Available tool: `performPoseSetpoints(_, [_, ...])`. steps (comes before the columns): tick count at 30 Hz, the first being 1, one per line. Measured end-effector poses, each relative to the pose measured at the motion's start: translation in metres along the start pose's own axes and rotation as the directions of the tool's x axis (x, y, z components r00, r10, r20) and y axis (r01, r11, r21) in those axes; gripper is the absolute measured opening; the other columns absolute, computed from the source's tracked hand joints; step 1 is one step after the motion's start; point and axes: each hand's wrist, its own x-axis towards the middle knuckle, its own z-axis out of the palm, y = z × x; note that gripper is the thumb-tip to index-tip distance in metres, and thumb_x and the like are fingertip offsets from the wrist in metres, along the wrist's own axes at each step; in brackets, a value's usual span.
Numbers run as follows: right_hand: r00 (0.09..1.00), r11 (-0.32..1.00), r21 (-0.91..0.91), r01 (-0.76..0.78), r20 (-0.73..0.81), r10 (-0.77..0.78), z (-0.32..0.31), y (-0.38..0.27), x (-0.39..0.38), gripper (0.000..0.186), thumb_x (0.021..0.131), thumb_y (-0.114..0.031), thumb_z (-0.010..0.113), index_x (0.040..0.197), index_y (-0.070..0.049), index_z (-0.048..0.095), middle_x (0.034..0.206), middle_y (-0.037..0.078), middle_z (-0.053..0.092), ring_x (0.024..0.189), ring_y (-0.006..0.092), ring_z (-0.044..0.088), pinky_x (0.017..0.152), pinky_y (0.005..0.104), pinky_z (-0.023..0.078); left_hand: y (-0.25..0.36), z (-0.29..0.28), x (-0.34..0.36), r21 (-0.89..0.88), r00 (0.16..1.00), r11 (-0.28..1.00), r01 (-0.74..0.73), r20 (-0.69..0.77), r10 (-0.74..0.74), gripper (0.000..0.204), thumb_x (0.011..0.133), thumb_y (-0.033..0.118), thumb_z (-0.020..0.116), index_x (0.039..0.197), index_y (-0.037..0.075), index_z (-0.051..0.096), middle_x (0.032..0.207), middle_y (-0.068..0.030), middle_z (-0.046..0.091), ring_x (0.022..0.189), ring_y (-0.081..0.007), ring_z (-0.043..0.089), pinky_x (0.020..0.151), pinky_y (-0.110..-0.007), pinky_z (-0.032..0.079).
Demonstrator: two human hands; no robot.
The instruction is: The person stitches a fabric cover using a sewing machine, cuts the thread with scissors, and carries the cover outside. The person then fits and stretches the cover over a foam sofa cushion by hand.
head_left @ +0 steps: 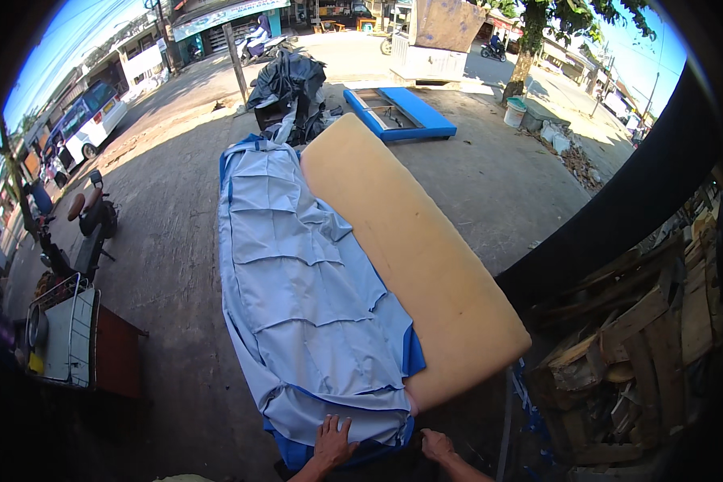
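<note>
A long light blue-grey fabric cover [289, 265] with darker blue edges lies creased along the left side of a thick yellow foam slab [414, 265], overlapping it in part. My left hand [333, 440] rests flat on the near end of the cover, fingers spread. Just right of the cover's near corner is my right hand [436, 444], its fingers curled closed below the foam's near end. Whatever it may hold is too small or hidden to make out.
Beyond the foam lie a blue padded frame [402, 112] and a heap of black plastic sheeting [289, 84]. Broken wood [635, 369] is piled at the right, beside a dark post. A cart [96, 337] and a parked motorbike [96, 213] stand at the left.
</note>
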Motion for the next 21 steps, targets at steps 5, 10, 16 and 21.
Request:
performPoseSetpoints(5, [0.834,0.729,-0.475,0.493,0.020,-0.551,0.027,0.072,0.183,0.054,0.092,-0.016,0.052,0.146,-0.008,0.045,0.147,0.016,0.047,0.142,0.0319,0.041,0.111,0.0574,0.038,-0.001,0.070,0.085,0.315,0.981,0.949,-0.011,-0.183,0.072,0.096,0.082,0.051,0.078,0.158,0.019,0.031,0.163,-0.0214,0.022,0.154,-0.0413,0.012,0.118,-0.069,0.011])
performPoseSetpoints(10, [0.602,0.534,-0.669,0.517,-0.159,-0.782,0.123,0.087,0.344,0.054,0.097,-0.018,0.044,0.151,-0.008,0.043,0.146,0.018,0.052,0.140,0.0319,0.047,0.120,0.0629,0.021,-0.053,0.126,0.160,0.563,0.947,0.825,0.049,-0.288,0.140,0.044,0.088,0.018,0.061,0.132,0.012,0.059,0.122,-0.0134,0.060,0.128,-0.0294,0.052,0.117,-0.064,0.018])
performPoseSetpoints(16, [0.572,0.614,-0.449,0.649,-0.244,-0.783,0.140,0.086,0.403,0.029,0.094,-0.016,0.049,0.114,-0.003,0.066,0.114,0.015,0.069,0.111,0.0320,0.065,0.103,0.0471,0.047,-0.061,0.117,0.176,0.554,0.894,0.830,-0.064,-0.338,0.294,0.013,0.079,0.009,0.057,0.089,0.009,0.066,0.086,-0.0084,0.067,0.090,-0.0250,0.066,0.095,-0.042,0.042])
performPoseSetpoints(21, [0.567,0.589,-0.450,0.671,-0.201,-0.799,0.148,0.091,0.388,0.015,0.087,-0.012,0.055,0.079,-0.009,0.068,0.078,0.014,0.072,0.079,0.0305,0.073,0.070,0.0449,0.056,-0.009,0.081,0.140,0.457,0.996,0.889,0.008,0.071,-0.046,0.009,0.087,0.009,0.055,0.093,0.008,0.061,0.087,-0.0115,0.068,0.083,-0.0296,0.065,0.090,-0.043,0.043])
